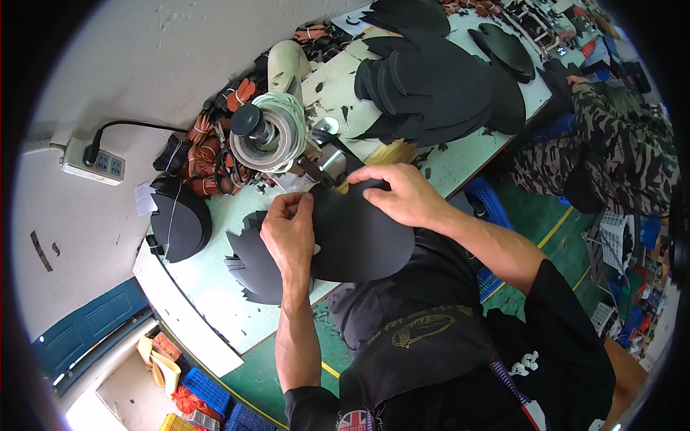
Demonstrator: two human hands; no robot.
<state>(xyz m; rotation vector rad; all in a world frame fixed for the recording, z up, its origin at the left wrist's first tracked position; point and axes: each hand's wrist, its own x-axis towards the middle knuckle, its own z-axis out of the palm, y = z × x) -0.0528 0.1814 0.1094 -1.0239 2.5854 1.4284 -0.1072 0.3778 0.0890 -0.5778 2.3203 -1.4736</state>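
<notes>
A black rounded sheet (363, 241), smooth like foam, hangs partly over the bench's front edge. Its far edge lies at a bench machine (266, 133) with a black knob, a coil of pale cord and a metal head. My left hand (289, 231) is closed, thumb and fingers pinching the sheet's upper left side. On the upper right edge, my right hand (402, 194) grips the sheet near the metal head, index finger stretched toward the machine. Left of my left hand lies a fanned stack of black cut pieces (256, 262), partly hidden by that hand.
Larger piles of black pieces (438, 90) cover the bench's right part. Bundled brown straps (205, 154) lie along the wall near a power strip (97, 164). A tied black stack (180, 219) stands far left. Another person in camouflage clothing (596, 144) works at right; blue crates (489, 208) stand below.
</notes>
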